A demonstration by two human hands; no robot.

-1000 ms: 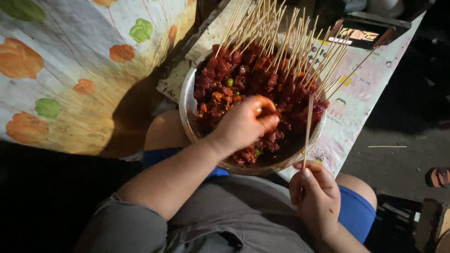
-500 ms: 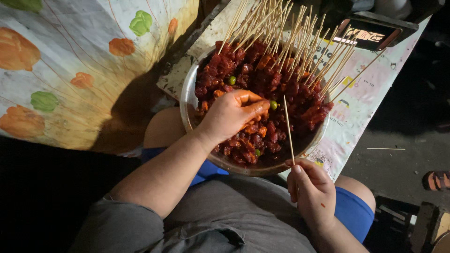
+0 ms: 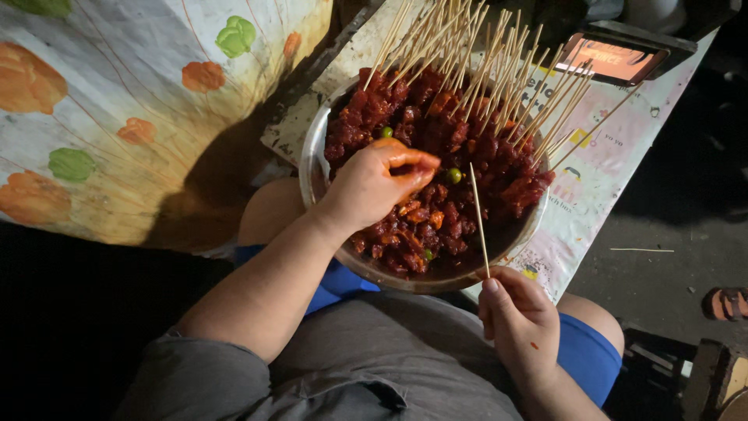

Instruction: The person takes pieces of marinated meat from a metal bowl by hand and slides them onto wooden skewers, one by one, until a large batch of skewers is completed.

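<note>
Over the metal bowl [image 3: 312, 168] of red meat, the left hand [image 3: 374, 187] pinches one piece, while the right hand [image 3: 518, 323] grips a bare skewer [image 3: 478, 218] upright just beside the bowl rim, ready for threading.

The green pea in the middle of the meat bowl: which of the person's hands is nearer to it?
Left. The left hand reaches into the bowl, fingertips just beside the green pea. The right hand is below the bowl's near rim, holding a bare skewer.

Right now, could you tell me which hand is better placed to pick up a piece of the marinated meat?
Left: the left hand is over the meat, while the right hand holds a skewer.
</note>
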